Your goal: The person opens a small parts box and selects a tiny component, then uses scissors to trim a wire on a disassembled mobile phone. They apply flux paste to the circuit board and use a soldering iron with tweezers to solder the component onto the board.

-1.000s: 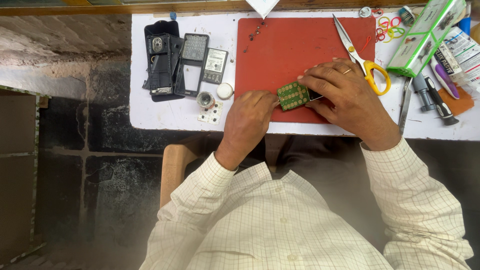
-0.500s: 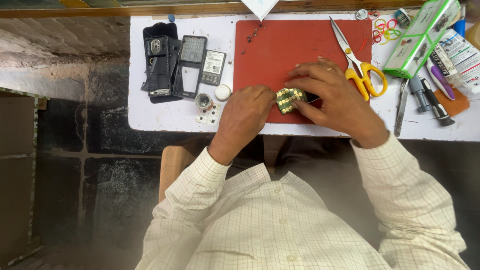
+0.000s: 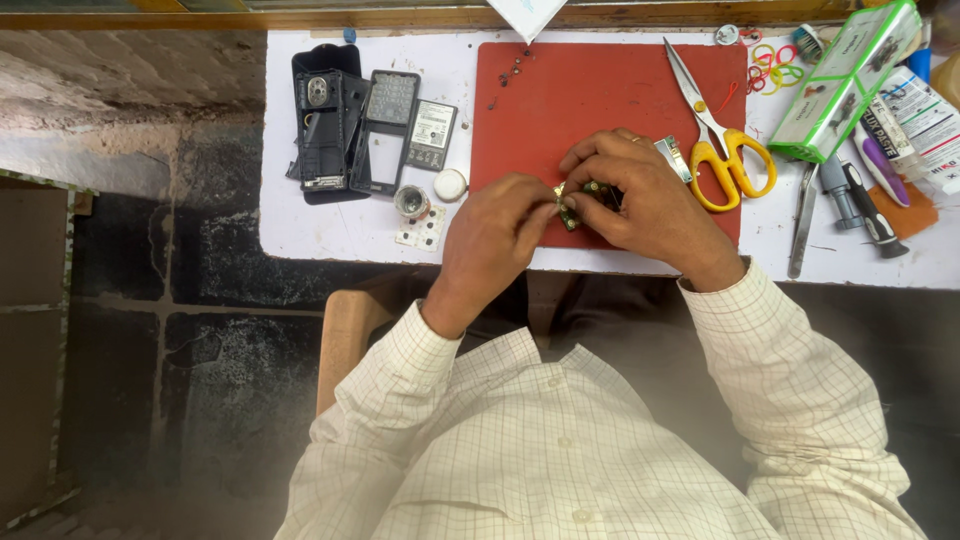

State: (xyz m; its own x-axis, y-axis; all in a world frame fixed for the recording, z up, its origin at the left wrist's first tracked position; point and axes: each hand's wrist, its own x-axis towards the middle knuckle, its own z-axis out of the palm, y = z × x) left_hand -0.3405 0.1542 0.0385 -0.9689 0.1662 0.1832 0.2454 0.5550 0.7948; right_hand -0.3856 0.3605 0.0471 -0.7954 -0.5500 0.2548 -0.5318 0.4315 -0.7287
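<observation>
Over the near edge of a red work mat [image 3: 600, 90], both hands pinch a small green circuit board [image 3: 578, 195]. My left hand [image 3: 495, 240] grips its left end with thumb and fingertips. My right hand [image 3: 645, 200] curls over its right side and hides most of it. A thin silver tool or metal piece [image 3: 672, 158] pokes out beside my right knuckles. The board is tilted up off the mat.
A white table [image 3: 330, 225] carries black phone shell parts [image 3: 325, 125], a keypad frame [image 3: 388, 125], a battery [image 3: 432, 135], a small round white part [image 3: 451, 184] and a small metal disc [image 3: 411, 201]. Yellow-handled scissors [image 3: 715, 140], a green box [image 3: 845, 80], tweezers [image 3: 803, 220], screwdrivers [image 3: 860, 200] lie at right.
The board lay flat under my hands a second ago; now it is turned up on edge, and both hands have closed in around it.
</observation>
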